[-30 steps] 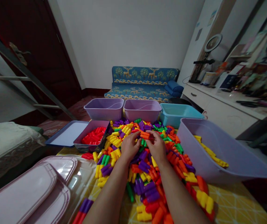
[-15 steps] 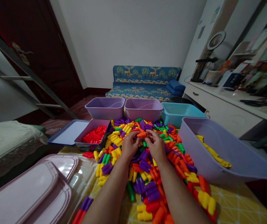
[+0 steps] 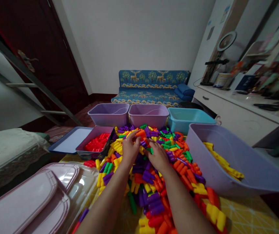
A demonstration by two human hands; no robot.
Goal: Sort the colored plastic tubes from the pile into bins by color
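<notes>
A loose heap of plastic tube-shaped building blocks in red, orange, yellow, green and purple lies before me. My left hand is over the middle of it, thumb and fingers bent together at an orange block; the fingers partly hide the grip. Beside it, my right hand rests low on the heap, palm down. Its thumb and fingers are apart, touching purple and yellow blocks, and no block shows in its grasp.
Two purple bins and a blue bin line the back. A larger purple bin at right holds yellow blocks. Left are a box of red blocks, a blue-rimmed lid and pink lids.
The hands have moved apart from their meeting point. My left hand shifted slightly left with the orange block, while my right hand dropped nearer onto the heap and its fingers spread.
</notes>
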